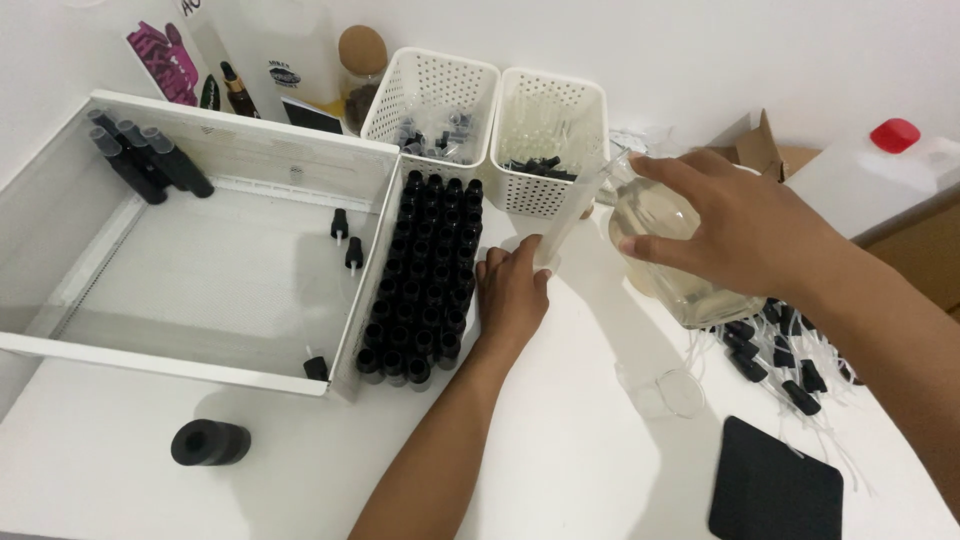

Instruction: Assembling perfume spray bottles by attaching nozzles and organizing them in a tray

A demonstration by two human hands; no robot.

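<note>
From above, the right hand [740,225] grips a clear jug [665,255] of pale liquid, tilted over the white table [560,430], while the left hand [512,290] closes around the foot of a clear cylinder [575,205] beside the black vials [425,275].

Black bottles [425,275], white baskets [432,95]

right hand [735,225] hides the glass jug's [690,290] top; black pad [775,495] cut off below
</note>
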